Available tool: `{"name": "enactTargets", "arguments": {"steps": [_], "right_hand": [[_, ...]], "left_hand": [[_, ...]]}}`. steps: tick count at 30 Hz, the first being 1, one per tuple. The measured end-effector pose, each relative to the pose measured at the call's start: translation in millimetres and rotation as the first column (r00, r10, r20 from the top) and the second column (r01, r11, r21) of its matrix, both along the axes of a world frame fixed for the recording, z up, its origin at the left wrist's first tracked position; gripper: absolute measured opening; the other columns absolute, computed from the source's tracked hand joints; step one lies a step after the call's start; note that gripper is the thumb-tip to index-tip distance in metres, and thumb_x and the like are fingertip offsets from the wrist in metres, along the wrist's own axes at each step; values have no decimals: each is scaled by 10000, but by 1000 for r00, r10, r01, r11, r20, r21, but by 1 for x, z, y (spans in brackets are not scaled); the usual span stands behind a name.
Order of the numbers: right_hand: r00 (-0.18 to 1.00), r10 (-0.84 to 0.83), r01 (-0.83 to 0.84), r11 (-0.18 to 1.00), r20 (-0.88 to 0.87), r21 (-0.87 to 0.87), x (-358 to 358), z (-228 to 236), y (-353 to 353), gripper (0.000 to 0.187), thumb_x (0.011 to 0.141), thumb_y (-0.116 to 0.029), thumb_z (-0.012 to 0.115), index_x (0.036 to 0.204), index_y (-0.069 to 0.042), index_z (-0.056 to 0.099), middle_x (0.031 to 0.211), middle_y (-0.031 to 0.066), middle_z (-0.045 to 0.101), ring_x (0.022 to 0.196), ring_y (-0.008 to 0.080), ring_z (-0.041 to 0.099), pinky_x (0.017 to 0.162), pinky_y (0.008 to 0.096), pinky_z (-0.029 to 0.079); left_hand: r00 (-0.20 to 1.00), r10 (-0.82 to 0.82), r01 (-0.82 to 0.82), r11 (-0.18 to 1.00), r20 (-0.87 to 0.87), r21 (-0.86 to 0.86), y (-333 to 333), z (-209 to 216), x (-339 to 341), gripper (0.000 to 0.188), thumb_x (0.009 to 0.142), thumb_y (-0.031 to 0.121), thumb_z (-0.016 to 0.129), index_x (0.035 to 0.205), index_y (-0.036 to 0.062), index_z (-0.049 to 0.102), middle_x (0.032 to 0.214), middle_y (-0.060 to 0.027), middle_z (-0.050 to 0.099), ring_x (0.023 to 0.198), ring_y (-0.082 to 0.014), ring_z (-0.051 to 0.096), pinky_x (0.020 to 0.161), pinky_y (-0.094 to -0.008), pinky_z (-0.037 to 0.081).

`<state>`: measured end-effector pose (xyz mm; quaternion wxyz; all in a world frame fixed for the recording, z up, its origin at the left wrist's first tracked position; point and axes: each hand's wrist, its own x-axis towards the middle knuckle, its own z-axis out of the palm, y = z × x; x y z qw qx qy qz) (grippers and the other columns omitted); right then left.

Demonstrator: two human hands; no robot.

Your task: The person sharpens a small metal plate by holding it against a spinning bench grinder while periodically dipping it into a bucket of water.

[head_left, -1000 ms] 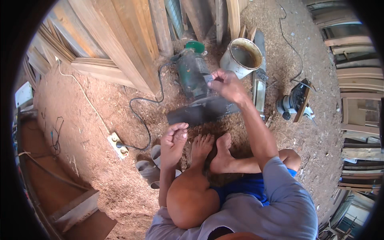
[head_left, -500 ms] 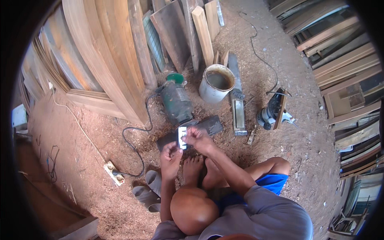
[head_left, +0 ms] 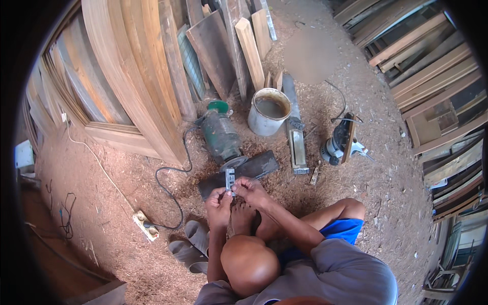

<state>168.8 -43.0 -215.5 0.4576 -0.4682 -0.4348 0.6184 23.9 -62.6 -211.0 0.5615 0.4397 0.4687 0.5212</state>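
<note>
Left hand (head_left: 219, 202) and right hand (head_left: 250, 188) both pinch small metal plate (head_left: 230, 179) upright; green grinder (head_left: 221, 137) just beyond.

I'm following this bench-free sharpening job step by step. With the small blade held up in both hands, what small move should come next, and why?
Probably lower the small metal blade onto the dark flat slab: both the left hand and right hand pinch it just above that slab, beside the green grinder.
</note>
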Motion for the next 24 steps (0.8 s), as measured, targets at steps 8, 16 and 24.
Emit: {"name": "enactTargets", "arguments": {"steps": [8, 16, 24], "right_hand": [[965, -156, 115, 974, -211, -197, -1, 0, -3, 93, 924, -120, 589, 860, -52, 596, 696, -23, 551, 565, 53, 456, 527, 214, 396], [718, -238, -202, 828, -654, -524, -1, 10, -14, 57, 906, -159, 619, 858, -134, 602, 680, -26, 581, 537, 55, 514, 453, 200, 410], [592, -312, -317, 757, -743, -571, -10, 3, -22, 88, 904, -216, 617, 925, -131, 610, 769, -40, 599, 561, 44, 517, 512, 199, 453]], "left_hand": [[994, -56, 75, 971, -89, 225, 0, -2, 4, 268, 897, 1, 553, 1164, -6, 569, 1049, -75, 598, 944, -134, 568, 873, -282, 454], [936, -250, 245, 968, 250, 50, 4, -7, 3, 668, 836, -7, 608, 1422, -14, 285, 1371, -126, 417, 1165, -173, 500, 955, -313, 443], [844, -224, 258, 966, 487, -1, -6, -23, 2, 693, 833, 38, 636, 1432, 23, 289, 1410, -94, 398, 1017, -122, 518, 834, -274, 477]]}}
